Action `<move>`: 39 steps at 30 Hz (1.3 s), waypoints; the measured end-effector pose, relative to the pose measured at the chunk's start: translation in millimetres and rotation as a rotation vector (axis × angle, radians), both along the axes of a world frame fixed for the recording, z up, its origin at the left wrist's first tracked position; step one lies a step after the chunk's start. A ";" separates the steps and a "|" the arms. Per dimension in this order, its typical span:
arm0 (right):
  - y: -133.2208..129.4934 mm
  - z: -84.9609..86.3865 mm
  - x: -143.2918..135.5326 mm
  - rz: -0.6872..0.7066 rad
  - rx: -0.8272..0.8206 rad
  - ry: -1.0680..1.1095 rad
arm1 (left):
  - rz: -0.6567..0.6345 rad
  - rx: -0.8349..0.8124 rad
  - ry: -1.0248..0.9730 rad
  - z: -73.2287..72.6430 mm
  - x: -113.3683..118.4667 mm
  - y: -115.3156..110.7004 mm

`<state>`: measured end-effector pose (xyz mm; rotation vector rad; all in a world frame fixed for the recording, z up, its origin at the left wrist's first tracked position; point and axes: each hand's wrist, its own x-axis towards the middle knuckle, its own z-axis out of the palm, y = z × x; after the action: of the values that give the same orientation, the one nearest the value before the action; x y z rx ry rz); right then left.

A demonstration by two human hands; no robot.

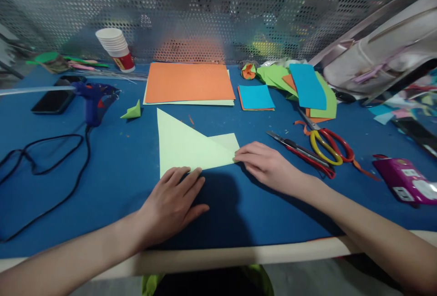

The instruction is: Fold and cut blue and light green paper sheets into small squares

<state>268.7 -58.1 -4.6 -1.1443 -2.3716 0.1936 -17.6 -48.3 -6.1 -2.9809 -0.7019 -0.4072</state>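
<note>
Presses the near edge of the folded pale green sheet [180, 145] with the spread left hand [170, 202]; pinches its right corner with the right hand [268, 166]. Lies mid-surface, toward neither side edge of the blue tabletop [221, 214].

We see one sheet of pale green paper [182, 145], smooth and matte, lying on the blue tabletop [123, 186]. It is folded over: a broad, pointed flap covers our left side of it, its tip aimed away from us, its long slanting edge running down toward the right corner. Behind that edge, we see a smaller part of the sheet showing.
</note>
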 end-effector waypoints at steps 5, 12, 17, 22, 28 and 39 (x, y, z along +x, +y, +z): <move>-7.1 -6.0 9.0 0.041 -0.010 0.010 | -0.028 -0.009 -0.034 -0.3 5.9 4.4; -9.4 -9.4 12.1 0.063 0.049 -0.034 | -0.014 -0.021 0.046 -8.7 7.0 5.0; -20.9 -6.7 14.6 0.012 0.146 -0.296 | -0.025 0.029 0.060 -10.6 3.3 3.5; -30.2 7.0 15.9 -0.011 0.217 -0.357 | -0.037 0.017 0.027 -12.7 0.2 1.9; -12.2 11.2 -32.8 0.044 0.051 -0.169 | -0.049 -0.035 0.005 -13.5 1.9 2.1; -33.5 -22.4 -39.9 -0.062 -0.285 -0.299 | -0.010 -0.023 0.016 -11.9 -14.1 -5.5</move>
<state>228.8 -91.6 -27.0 -1.4650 -2.6250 0.3716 -31.7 -53.8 -18.0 -3.0067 -0.6956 -0.3785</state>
